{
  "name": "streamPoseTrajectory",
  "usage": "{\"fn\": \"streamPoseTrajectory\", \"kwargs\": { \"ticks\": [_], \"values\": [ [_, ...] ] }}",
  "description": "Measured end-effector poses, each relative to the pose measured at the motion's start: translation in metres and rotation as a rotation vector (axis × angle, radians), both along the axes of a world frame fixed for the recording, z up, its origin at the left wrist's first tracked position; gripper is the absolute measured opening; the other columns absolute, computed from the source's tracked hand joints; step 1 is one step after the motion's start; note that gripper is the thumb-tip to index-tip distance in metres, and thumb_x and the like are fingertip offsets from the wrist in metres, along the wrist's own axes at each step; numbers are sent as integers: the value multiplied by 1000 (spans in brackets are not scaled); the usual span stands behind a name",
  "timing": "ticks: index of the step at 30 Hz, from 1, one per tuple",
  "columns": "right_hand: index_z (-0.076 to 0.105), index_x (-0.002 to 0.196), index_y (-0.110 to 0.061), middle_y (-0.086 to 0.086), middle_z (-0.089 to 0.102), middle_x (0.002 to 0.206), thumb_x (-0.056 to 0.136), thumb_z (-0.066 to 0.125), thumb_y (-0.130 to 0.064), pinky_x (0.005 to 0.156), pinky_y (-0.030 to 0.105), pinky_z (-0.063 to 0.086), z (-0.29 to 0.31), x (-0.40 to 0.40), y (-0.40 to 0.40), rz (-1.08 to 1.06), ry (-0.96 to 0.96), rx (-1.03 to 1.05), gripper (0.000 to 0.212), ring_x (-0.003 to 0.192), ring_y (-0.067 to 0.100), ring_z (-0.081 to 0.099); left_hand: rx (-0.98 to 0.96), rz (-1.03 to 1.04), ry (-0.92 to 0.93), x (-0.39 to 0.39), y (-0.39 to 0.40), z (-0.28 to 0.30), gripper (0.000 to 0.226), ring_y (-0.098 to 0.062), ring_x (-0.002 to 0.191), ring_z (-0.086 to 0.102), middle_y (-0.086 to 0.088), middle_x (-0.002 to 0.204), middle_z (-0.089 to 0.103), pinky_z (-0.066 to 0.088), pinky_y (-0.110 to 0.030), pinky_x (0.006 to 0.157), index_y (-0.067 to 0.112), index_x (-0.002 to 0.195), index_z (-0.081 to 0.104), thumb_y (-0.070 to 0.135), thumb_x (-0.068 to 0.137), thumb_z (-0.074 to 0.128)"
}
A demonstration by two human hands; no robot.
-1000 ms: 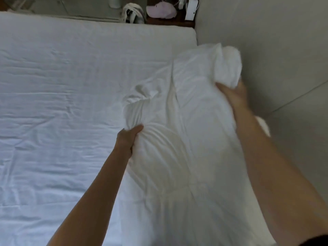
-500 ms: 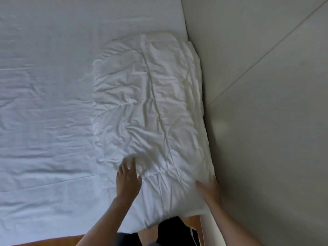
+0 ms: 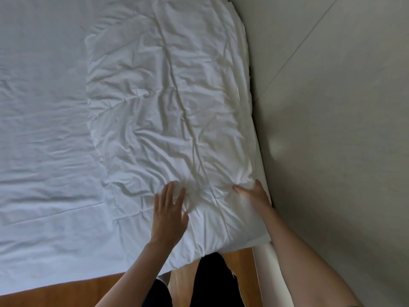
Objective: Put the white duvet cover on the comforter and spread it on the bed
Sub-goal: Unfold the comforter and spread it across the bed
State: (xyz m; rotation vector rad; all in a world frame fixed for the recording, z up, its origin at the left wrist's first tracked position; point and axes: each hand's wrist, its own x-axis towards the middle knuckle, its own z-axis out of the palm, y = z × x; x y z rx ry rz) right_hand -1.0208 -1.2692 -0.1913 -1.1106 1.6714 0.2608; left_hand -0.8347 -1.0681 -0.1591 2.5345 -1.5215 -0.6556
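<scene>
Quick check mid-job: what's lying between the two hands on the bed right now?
In the head view, only rumpled white bedding: a creased stretch of it runs from the left hand to the right hand. Nothing else lies on it.

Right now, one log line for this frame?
left hand: flat on folded white bedding | right hand: gripping its wall-side edge | bedding: folded on bed, not spread

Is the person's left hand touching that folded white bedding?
Touching. The head view shows the left hand lying flat, fingers straight, on the folded white bedding, with no gap visible.
</scene>
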Motion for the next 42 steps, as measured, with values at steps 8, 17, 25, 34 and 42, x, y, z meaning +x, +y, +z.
{"fn": "streamPoseTrajectory", "kwargs": {
  "ticks": [8,17,25,34,42],
  "values": [
    [58,115,-13,-5,64,94,76,76,-28,73,26,44,88,37,41,220,-103,-400,45,89,19,63,61,295,379,-15,-59,71,75,-25,148,18,-8,161,14,30,-42,112,22,154,18,52,94,52],
    [54,120,-8,7,66,106,82,64,-18,83,28,46,161,86,81,804,-163,-727,40,98,25,63,221,370,410,22,-128,144,106,-36,119,53,-18,133,51,43,-43,97,17,153,-4,38,81,71],
    [44,135,-14,2,59,119,84,59,-21,87,29,44,172,88,88,1014,-323,-625,54,109,21,57,197,500,422,36,-104,141,44,-31,96,60,-6,93,56,47,-35,75,6,122,43,16,82,58],
    [41,144,-23,-2,46,143,94,44,-57,105,35,34,162,22,61,407,-149,-258,60,131,20,43,186,367,508,52,-92,143,44,-34,100,58,-16,109,60,50,-39,81,4,124,44,17,85,60],
    [60,80,-10,-3,56,74,94,63,-27,62,19,37,161,-23,66,321,-473,91,22,70,7,54,159,374,517,48,-90,139,51,-34,107,57,-16,118,59,48,-40,85,4,130,42,31,91,62]
  ]
}}
